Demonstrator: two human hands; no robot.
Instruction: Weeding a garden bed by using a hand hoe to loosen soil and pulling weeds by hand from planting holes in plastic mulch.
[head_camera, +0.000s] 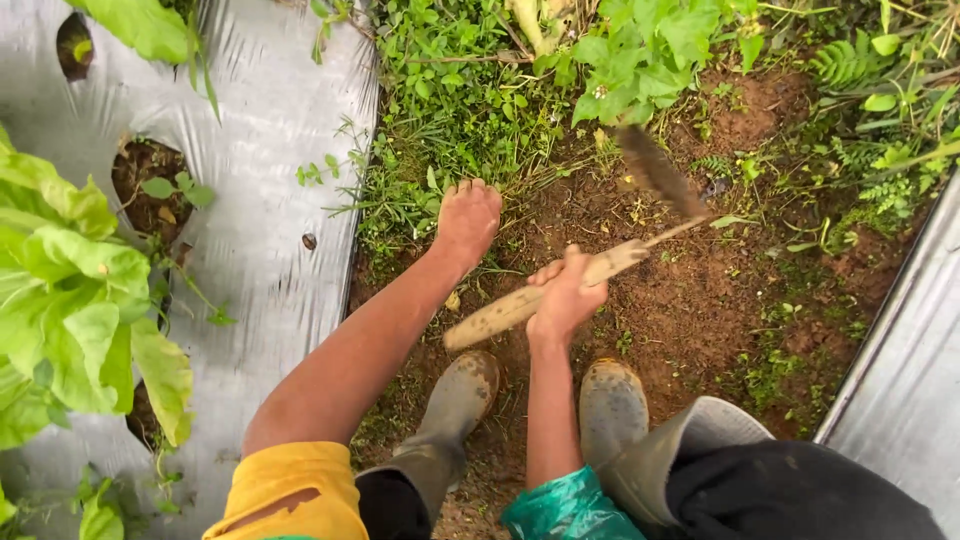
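Right hand (563, 296) around hoe handle (520, 302)

Right hand (563, 297) grips wooden-handled sickle (600, 265); left hand (466, 220) on weeds (440, 120).

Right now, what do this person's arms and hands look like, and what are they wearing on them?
Both hands are bare, with no gloves: the left hand and the right hand show soil smudges. The forearms are bare too. The left arm comes out of a yellow sleeve, which has a small tear. The right arm comes out of a shiny teal-green sleeve, crinkled like plastic rainwear.
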